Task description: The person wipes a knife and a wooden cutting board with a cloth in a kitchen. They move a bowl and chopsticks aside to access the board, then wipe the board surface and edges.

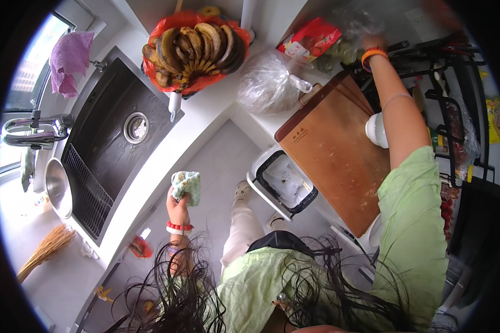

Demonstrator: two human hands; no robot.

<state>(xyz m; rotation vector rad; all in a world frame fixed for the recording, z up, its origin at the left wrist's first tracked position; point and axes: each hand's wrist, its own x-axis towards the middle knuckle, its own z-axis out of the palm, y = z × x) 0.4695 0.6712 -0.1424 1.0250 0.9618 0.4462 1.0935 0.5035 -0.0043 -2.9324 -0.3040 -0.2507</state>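
Observation:
My left hand [178, 207] grips a folded, stained green-and-white cloth [186, 187] above the floor, between the sink counter and the drawer-like bin. My right hand [375, 42] reaches to the back of the counter, beside a blurred clear plastic bag [360, 21]; whether its fingers hold the bag I cannot tell. Below that forearm lies a wooden cutting board [337, 154] with a white bowl or jar [376, 130] on it, partly hidden by the arm. A knotted clear plastic bag [268, 83] and a red printed packet [310, 39] sit left of my right hand.
The dark sink [116, 95] with a drying rack [89, 187] and steel bowl [58, 187] is at left. Brown bananas [196, 45] lie in a red bag at the corner. An open bin [284, 179] juts out below the board. Black racks [446, 108] stand at right; a straw brush [48, 249] lies lower left.

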